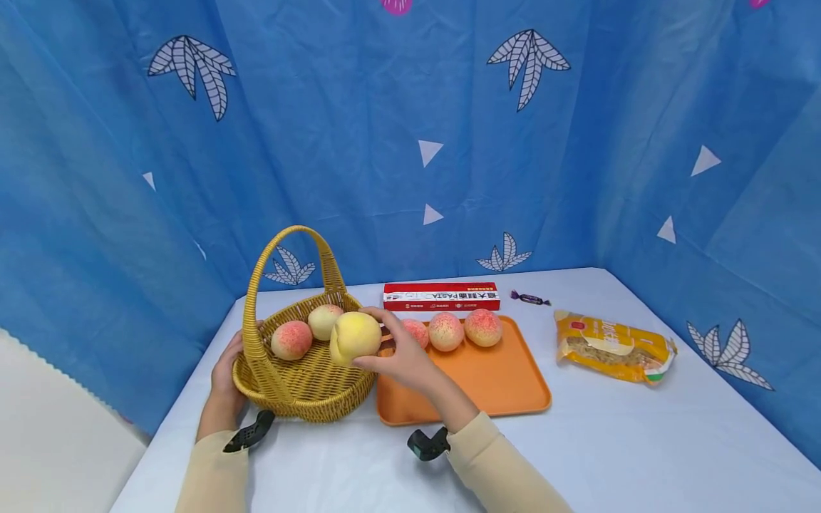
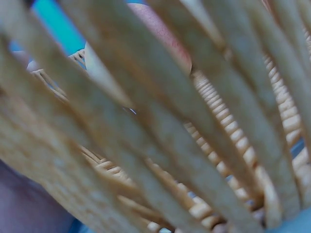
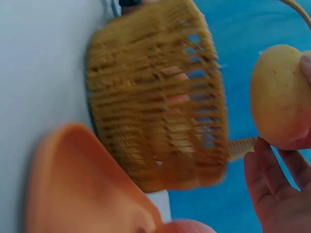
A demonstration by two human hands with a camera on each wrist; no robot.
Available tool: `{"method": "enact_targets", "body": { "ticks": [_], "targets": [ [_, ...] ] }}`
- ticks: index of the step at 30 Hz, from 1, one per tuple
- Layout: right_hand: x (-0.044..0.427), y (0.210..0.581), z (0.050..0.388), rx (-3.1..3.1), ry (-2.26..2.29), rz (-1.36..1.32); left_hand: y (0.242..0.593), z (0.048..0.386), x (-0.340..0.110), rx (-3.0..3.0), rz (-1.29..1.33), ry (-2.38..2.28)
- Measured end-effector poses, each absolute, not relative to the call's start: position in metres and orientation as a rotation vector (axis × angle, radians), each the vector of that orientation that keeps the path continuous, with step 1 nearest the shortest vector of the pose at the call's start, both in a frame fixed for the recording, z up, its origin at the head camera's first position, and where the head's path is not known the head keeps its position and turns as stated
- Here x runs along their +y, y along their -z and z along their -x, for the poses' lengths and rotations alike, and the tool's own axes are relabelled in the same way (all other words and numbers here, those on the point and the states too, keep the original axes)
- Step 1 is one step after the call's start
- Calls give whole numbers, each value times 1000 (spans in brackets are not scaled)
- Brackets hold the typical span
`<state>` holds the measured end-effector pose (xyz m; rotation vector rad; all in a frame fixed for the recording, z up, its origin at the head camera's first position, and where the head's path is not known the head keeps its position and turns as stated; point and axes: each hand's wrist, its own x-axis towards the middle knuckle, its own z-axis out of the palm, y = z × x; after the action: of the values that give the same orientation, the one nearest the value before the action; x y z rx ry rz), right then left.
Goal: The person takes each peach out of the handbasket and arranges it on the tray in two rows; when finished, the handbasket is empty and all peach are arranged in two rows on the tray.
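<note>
Between the thumb and fingers of my right hand [image 1: 407, 356] is a yellow peach [image 1: 355, 336], held above the right side of a wicker basket [image 1: 327, 410]. The right wrist view shows that peach [image 3: 279, 97] raised clear of the basket's side [image 3: 155, 97]. My left hand [image 1: 229, 374] holds the basket at its left rim, partly hidden by the handle. Inside the basket lie a pink peach [image 1: 291, 340] and a pale peach [image 1: 323, 320]. Woven strips of the basket [image 2: 160, 131] fill the left wrist view, blurred and close.
Right of the basket, an orange tray [image 1: 487, 388] carries three pink peaches [image 1: 445, 331] along its back. Behind it lies a red pasta box [image 1: 442, 297], with a purple-wrapped candy [image 1: 530, 298] beside it. A yellow food bag [image 1: 612, 347] lies farther right.
</note>
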<state>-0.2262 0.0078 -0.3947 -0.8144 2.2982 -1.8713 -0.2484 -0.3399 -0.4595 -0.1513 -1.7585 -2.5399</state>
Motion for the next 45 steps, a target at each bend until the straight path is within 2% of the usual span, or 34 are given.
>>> {"method": "enact_targets", "body": {
  "ticks": [14, 27, 45],
  "targets": [
    [50, 376, 240, 2388, 1882, 767, 457, 251, -339, -1770, 88, 2539],
    [73, 377, 246, 2605, 1510, 728, 457, 248, -337, -1710, 112, 2579],
    [81, 393, 251, 2688, 1062, 829, 454, 248, -335, -1762, 61, 2553]
  ]
}}
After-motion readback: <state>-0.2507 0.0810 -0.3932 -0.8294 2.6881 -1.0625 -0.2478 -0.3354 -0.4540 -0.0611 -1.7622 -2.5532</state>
